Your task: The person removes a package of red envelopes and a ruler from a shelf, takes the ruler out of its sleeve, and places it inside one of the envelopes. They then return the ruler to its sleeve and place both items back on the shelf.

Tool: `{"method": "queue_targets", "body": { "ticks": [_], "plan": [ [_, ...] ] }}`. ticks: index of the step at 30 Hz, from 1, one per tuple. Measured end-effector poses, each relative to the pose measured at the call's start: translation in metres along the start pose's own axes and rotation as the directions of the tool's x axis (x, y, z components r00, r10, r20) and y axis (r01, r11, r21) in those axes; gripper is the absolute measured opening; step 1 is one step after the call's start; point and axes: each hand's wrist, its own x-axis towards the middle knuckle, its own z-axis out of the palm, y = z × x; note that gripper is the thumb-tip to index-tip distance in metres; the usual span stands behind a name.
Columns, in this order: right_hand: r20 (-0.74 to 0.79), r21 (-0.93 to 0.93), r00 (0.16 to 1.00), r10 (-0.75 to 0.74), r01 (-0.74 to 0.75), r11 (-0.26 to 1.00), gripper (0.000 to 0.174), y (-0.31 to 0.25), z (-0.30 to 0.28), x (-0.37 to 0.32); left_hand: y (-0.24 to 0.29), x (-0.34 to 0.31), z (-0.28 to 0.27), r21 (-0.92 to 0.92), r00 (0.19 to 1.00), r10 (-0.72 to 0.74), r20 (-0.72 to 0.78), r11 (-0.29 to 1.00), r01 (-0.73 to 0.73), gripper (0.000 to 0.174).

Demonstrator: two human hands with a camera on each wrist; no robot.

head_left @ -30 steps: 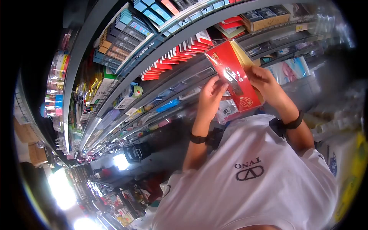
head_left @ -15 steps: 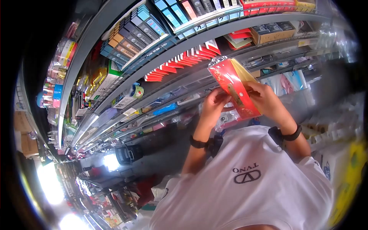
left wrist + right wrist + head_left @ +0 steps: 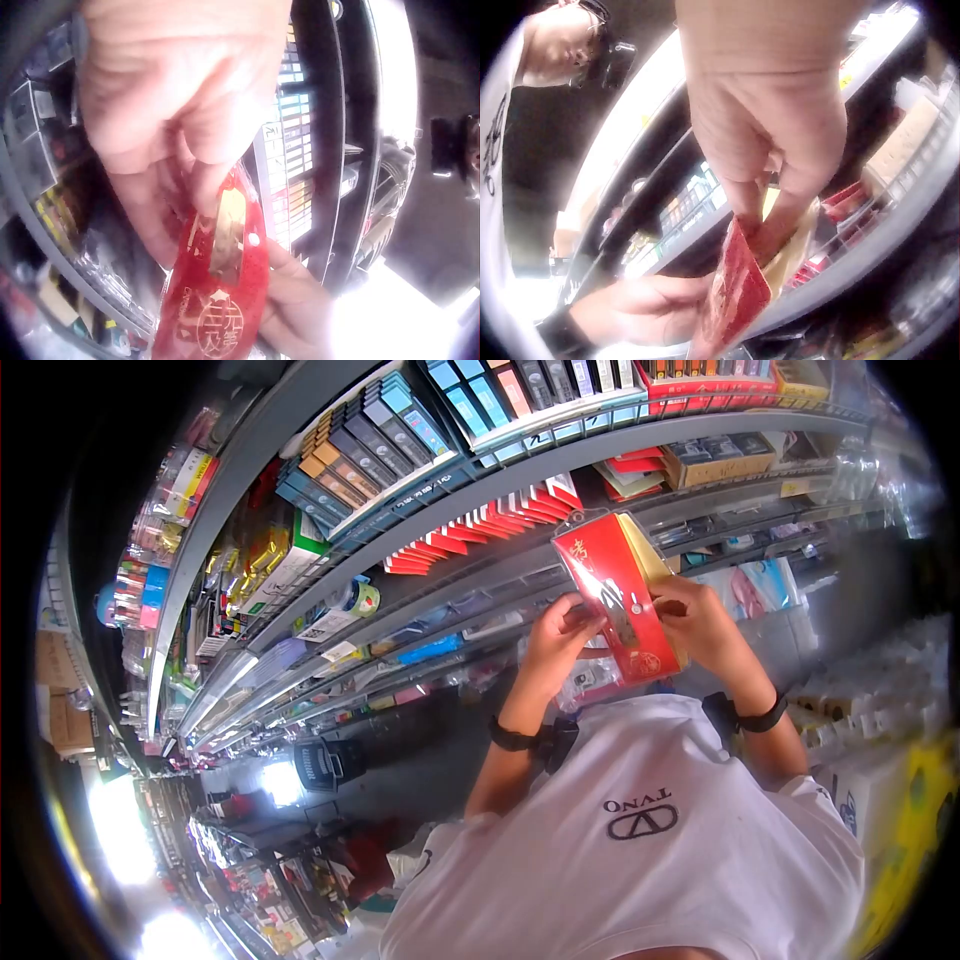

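Observation:
A flat red package (image 3: 652, 628) with gold lettering, a clear window and a clear hanging tab is held up in front of the chest. Its pale yellow backing (image 3: 640, 545) shows along the right side. My left hand (image 3: 553, 645) pinches the left edge, thumb and fingertips at the window side in the left wrist view. At the opposite edge my right hand (image 3: 697, 615) grips the package between thumb and fingers. The right wrist view has the red front (image 3: 735, 296) seen at a slant, with the right fingertips partly hidden behind it.
Shelving runs across the front, with boxed goods (image 3: 365, 445) on an upper tier and a row of red packets (image 3: 480, 528) below. Small hanging goods (image 3: 160, 500) line the left side. A black basket (image 3: 325, 765) stands beyond, near the floor.
The package has come slightly lower in the head view. It tilted away half a second ago, and its front is again turned more toward the head camera. Both hands keep hold of it.

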Motion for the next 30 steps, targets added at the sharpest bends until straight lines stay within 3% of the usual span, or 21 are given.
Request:
{"method": "queue_targets", "body": {
  "ticks": [6,12,15,18,21,24,30],
  "plan": [
    [0.034,0.152,0.998,0.043,-0.048,0.987,0.034,0.006,-0.003,0.002,-0.002,0.001,-0.003,-0.019,1.000,-0.001,0.017,1.000,0.002,0.030],
    [0.044,-0.051,0.999,0.012,-0.009,0.999,0.043,-0.026,-0.010,-0.003,0.009,-0.001,-0.005,0.030,0.996,-0.075,0.054,0.997,0.074,0.037],
    [0.043,-0.061,0.999,-0.021,0.023,0.998,0.043,-0.023,-0.012,-0.001,0.010,-0.001,-0.008,-0.004,0.994,-0.076,0.080,0.997,0.077,0.039],
    [0.061,-0.038,0.997,0.044,-0.042,0.998,0.039,-0.029,-0.013,-0.005,0.014,-0.003,-0.010,-0.048,0.991,-0.077,0.112,0.995,0.082,0.040],
    [0.041,0.078,0.998,-0.056,0.052,0.996,0.033,-0.010,-0.010,-0.006,0.013,-0.007,-0.008,-0.021,1.000,-0.017,0.019,1.000,0.018,0.041],
    [0.079,0.322,0.996,-0.033,0.006,0.947,0.028,-0.016,-0.007,-0.008,0.010,-0.007,-0.010,-0.025,1.000,0.027,-0.004,0.999,-0.027,0.040],
    [0.145,0.273,0.988,-0.050,0.009,0.962,0.028,-0.017,-0.011,-0.016,0.011,-0.009,-0.009,-0.038,0.999,0.045,-0.010,0.998,-0.045,0.037]
  ]
}}
